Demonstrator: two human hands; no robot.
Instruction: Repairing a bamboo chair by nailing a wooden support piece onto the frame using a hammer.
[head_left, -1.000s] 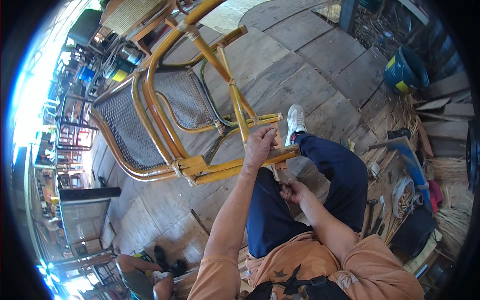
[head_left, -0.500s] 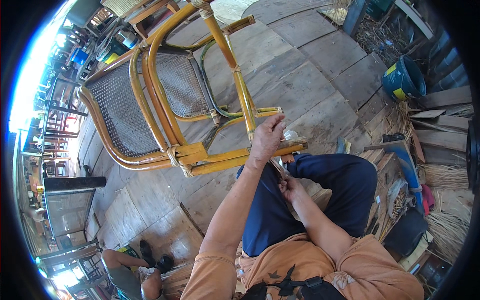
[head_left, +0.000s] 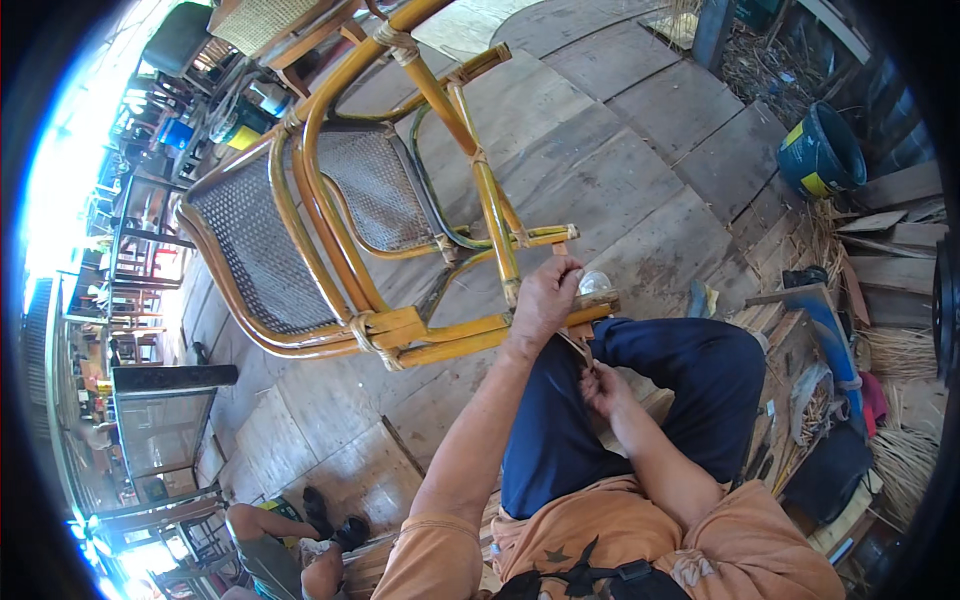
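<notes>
The rattan chair [head_left: 330,250] lay tipped on its side on the plank floor [head_left: 640,130], its leg end drawn against the sitter's knee so the left hand [head_left: 545,295] could clasp it steady while the right hand [head_left: 603,388], fingers pinched shut, pulled a thin binding strip [head_left: 578,350] taut.

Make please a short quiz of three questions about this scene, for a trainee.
1. True or false: the left hand grips the yellow rattan chair frame.
2. What does the right hand pinch? A) a thin strip B) a hammer C) a bucket
3. Fill in: the blue bucket stands on the wooden ____.

Key: 1 true; 2 A, the thin strip running up toward the frame; 3 floor.
</notes>
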